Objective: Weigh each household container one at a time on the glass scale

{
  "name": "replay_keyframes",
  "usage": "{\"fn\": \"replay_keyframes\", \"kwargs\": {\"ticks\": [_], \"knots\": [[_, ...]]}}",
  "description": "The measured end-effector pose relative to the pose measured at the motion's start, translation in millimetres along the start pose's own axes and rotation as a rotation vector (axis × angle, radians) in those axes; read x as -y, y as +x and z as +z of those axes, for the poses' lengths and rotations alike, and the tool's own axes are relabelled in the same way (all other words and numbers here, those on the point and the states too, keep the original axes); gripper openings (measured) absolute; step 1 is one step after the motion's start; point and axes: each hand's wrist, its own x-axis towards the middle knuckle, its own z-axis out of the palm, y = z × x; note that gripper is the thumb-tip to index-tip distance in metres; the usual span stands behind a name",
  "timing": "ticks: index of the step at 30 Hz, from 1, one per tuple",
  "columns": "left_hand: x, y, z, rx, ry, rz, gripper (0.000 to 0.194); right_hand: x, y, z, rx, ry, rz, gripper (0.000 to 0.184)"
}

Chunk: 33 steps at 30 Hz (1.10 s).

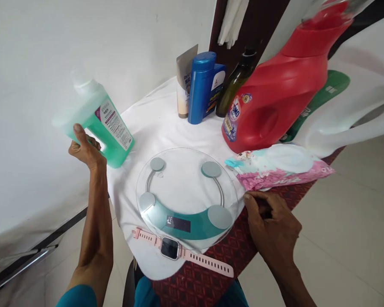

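My left hand (88, 147) is wrapped round the handle of a jug of green liquid (115, 143), translucent with a white-and-purple label. The jug is tilted at the left edge of the white cloth; I cannot tell whether its base touches the table. My right hand (273, 221) is closed, thumb against curled fingers, beside the cloth's right edge and just below a pink-and-white wipes pack (275, 168). What it pinches, if anything, is hidden. Between the hands lies a round glass bathroom scale (182, 187) with a few lit segments on its display.
A pink-strapped smartwatch (170, 248) lies in front of the scale. Behind stand a tube (183, 91), blue bottles (200, 87), a dark bottle (237, 81), a big red detergent jug (275, 89), a green bottle (326, 94) and a white jug (345, 106). A wall (83, 42) is at left.
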Motion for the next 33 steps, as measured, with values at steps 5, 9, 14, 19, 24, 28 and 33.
{"fn": "replay_keyframes", "kwargs": {"ticks": [5, 9, 14, 19, 24, 28, 33], "knots": [[16.5, 5.8, -2.3, -0.02, 0.039, 0.018, 0.073, 1.2, 0.1, -1.0, 0.005, -0.003, 0.045, 0.026], [21.7, 1.1, -11.8, 0.085, 0.095, 0.155, 0.058, 2.7, 0.2, 0.0, 0.001, 0.009, 0.045, 0.028], [33.5, -26.4, -26.8, 0.166, 0.448, 0.184, 0.09, 3.1, 0.0, 1.3, 0.001, -0.007, 0.063, 0.023], [42.8, -32.6, -28.5, 0.179, 0.57, 0.123, 0.093, 4.1, 0.2, -0.6, 0.001, -0.016, 0.048, 0.017], [44.9, -18.1, -19.2, 0.131, 0.53, 0.101, 0.093, 5.2, 0.3, -1.5, 0.005, -0.003, 0.056, 0.02], [51.8, -2.9, -7.8, 0.124, 0.495, 0.088, 0.093, 6.1, 1.1, -1.9, 0.016, -0.005, 0.071, 0.021], [60.1, 16.7, 1.1, 0.123, 0.564, 0.044, 0.095, 6.5, 1.1, -2.7, 0.02, 0.008, 0.064, 0.019]]}}
